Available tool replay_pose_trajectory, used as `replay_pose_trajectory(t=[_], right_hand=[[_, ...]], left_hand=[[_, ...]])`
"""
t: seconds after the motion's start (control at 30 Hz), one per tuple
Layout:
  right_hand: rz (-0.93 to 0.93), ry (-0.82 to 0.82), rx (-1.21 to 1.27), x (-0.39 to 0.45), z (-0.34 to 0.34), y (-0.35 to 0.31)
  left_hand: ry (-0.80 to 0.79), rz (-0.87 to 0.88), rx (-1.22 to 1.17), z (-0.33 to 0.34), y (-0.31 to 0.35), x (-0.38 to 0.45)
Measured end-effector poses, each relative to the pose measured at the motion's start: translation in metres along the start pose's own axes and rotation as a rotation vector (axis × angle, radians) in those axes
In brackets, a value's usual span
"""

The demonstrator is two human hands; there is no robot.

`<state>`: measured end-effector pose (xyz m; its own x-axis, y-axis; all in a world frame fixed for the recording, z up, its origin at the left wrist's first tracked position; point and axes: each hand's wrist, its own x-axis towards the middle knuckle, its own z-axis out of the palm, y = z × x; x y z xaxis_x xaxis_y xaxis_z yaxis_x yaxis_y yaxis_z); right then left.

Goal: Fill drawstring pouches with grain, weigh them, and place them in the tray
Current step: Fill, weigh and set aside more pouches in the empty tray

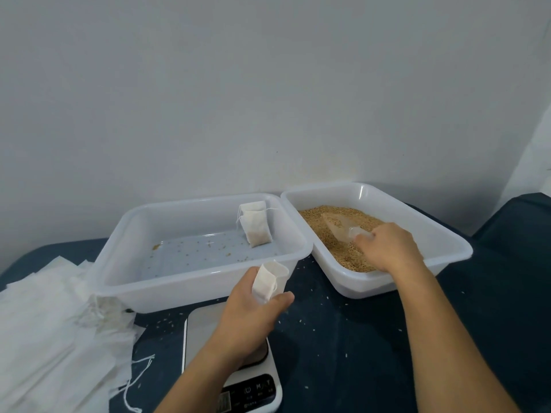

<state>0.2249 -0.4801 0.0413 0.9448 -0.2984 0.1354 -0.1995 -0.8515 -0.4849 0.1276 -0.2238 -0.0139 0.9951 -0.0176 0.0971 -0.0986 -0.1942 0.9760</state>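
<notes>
My left hand (253, 308) grips an open white drawstring pouch (268, 280), held upright above the scale (232, 368). Over the right-hand tray (447, 254), which holds brown grain (346, 251), my right hand (387, 245) holds the handle of a clear plastic scoop (340, 228). The scoop's blade lies on the grain. Two filled pouches (256, 225) lean against the far right wall of the left tray (125, 275), whose floor carries a few stray grains.
A heap of flat white pouches (50, 329) with loose strings lies at the left on the dark blue tablecloth (343, 338). Spilled grains dot the cloth between the trays and the scale. A white wall stands right behind the trays.
</notes>
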Motion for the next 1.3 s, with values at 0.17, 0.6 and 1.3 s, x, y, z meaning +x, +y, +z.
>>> replay_pose_trajectory(t=[0.17,0.6,1.3], right_hand=[[-0.059,0.14,0.046,-0.004,0.007,0.005],[-0.501,-0.229,0.359,-0.056,-0.031,-0.031],[-0.801,-0.313,-0.325,-0.097,-0.067,-0.133]], left_hand=[[0.046,0.025,0.006,-0.006,-0.002,0.001],[0.171,0.001,0.131,-0.069,-0.014,-0.014],[0.224,0.022,0.372,-0.1,-0.034,-0.029]])
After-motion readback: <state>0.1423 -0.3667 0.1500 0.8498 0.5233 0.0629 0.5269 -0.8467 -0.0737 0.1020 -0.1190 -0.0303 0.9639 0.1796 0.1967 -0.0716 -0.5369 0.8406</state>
